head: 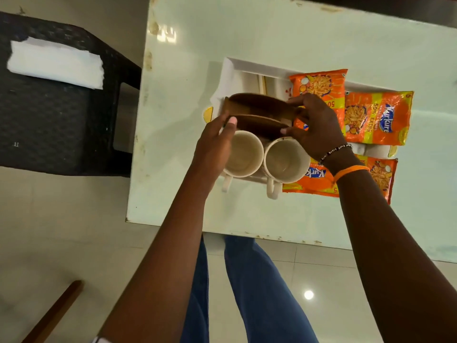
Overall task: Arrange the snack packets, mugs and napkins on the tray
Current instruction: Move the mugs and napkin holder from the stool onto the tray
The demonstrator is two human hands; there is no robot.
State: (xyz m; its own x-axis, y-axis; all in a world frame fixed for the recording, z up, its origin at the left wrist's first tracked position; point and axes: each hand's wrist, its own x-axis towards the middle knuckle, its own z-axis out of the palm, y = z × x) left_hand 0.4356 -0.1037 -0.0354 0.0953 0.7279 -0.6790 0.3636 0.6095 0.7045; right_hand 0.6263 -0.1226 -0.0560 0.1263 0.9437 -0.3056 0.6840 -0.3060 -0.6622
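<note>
A white rectangular tray [231,70] lies on the pale table. Two cream mugs stand side by side at its near edge, one on the left [244,154] and one on the right [285,160], handles pointing toward me. Three orange snack packets lie on the tray's right part: one at the back [319,82], one to the right [378,117], one in front [380,172]. Both hands hold an empty brown wooden napkin holder [259,112] just above the tray's left part, behind the mugs. My left hand [215,147] grips its left end, my right hand [314,127] its right end.
White napkins [55,63] lie on a black woven plastic chair [49,125] to the left of the table. The table's near edge [222,229] runs just in front of my legs. A brown wooden bar [57,310] shows at the lower left on the tiled floor.
</note>
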